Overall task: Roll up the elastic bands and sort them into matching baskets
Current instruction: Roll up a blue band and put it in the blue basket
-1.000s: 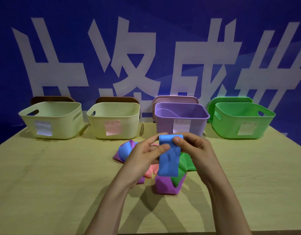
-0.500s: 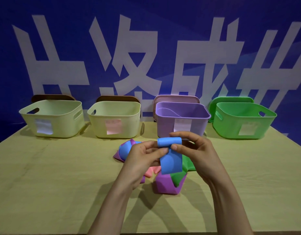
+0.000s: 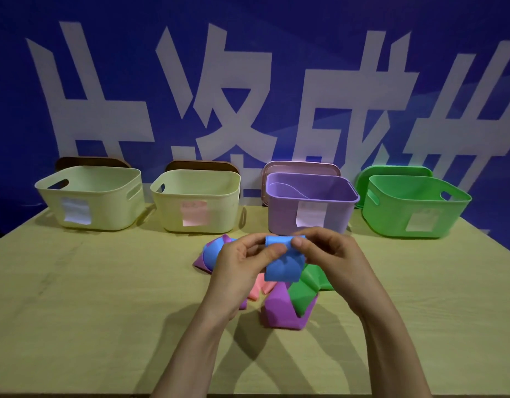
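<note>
Both hands hold a blue elastic band (image 3: pixel 283 265) above the table, its top end rolled into a small coil. My left hand (image 3: pixel 242 259) pinches the coil from the left and my right hand (image 3: pixel 328 254) pinches it from the right. The band's free end hangs down over a pile of bands: a second blue band (image 3: pixel 210 252), purple bands (image 3: pixel 279 311), a green band (image 3: pixel 302 294) and a pink band (image 3: pixel 259 288). Four baskets stand in a row behind: two cream ones (image 3: pixel 90 182) (image 3: pixel 196 179), a purple one (image 3: pixel 311 196) and a green one (image 3: pixel 417 193).
Each basket carries a paper label on its front. Lids lean upright behind the baskets, against a blue wall with large white characters. The wooden table (image 3: pixel 75 297) stretches left and right of the pile; its front edge runs along the bottom of the view.
The blue band's coil has grown and its hanging end has become shorter as both hands rolled it. The pile and the baskets have not moved.
</note>
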The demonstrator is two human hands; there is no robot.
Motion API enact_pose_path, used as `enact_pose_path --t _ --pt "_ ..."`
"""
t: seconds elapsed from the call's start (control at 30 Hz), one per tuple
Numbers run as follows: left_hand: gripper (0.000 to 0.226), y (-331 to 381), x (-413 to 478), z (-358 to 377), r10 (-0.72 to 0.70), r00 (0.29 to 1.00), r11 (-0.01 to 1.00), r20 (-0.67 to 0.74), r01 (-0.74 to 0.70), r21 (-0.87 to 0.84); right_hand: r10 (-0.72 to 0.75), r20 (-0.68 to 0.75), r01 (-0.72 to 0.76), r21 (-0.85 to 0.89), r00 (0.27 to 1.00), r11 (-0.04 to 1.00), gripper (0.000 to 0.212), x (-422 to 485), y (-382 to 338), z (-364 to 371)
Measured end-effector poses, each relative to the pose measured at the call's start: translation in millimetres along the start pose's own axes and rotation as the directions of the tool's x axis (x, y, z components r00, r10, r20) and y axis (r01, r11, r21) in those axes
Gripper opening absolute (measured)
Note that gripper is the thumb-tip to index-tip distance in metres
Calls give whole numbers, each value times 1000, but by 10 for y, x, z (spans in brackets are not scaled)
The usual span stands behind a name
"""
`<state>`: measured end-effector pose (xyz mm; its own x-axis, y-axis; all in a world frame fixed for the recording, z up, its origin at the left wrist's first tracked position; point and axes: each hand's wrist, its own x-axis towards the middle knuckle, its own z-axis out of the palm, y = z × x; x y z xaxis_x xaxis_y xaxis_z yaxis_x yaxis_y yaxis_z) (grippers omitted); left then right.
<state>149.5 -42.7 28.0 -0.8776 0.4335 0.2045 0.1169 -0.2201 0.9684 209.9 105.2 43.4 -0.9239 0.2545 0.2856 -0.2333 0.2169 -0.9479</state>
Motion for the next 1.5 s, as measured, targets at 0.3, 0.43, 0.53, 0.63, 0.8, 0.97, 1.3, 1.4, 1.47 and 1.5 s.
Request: enact_pose_path --t 0.3,0.43,0.53,0.63,0.8,0.97,1.3,1.4,1.47,1.5 --pt "19 6 9 28 -43 999 994 -11 41 -104 1 -65 7 124 998 992 9 47 39 55" --pt "26 2 7 -9 -121 992 981 37 125 -151 35 -76 -20 185 997 982 20 47 80 60" --pt "12 -24 -13 -16 -165 985 979 55 170 -109 44 -81 -24 230 996 973 19 41 98 61" --pt "9 -40 -19 -6 -148 989 986 13 148 -70 38 -69 -20 252 997 968 15 33 104 66" --pt "16 -46 0 -36 -101 994 995 -35 101 -11 14 -22 -8 240 1000 971 20 14 86 53" --pt "27 -3 -39 -53 -83 996 996 46 83 -13 -37 7 35 198 999 980 25 6 80 11" --pt "13 2 -6 -111 -58 998 997 25 59 -44 0 27 -3 113 1000 994 32 1 95 10" --pt "14 -4 13 -141 -20 999 1000 43 20 0 77 77 -78 7 994 997 24 15 82 31" --pt "16 20 3 -130 3 998 1000 67 -4 17 89 96 -88 -20 991 996 18 23 79 62" --pt "16 36 -2 -117 20 998 1000 65 -21 19 86 82 -85 -10 993 996 18 30 78 76"
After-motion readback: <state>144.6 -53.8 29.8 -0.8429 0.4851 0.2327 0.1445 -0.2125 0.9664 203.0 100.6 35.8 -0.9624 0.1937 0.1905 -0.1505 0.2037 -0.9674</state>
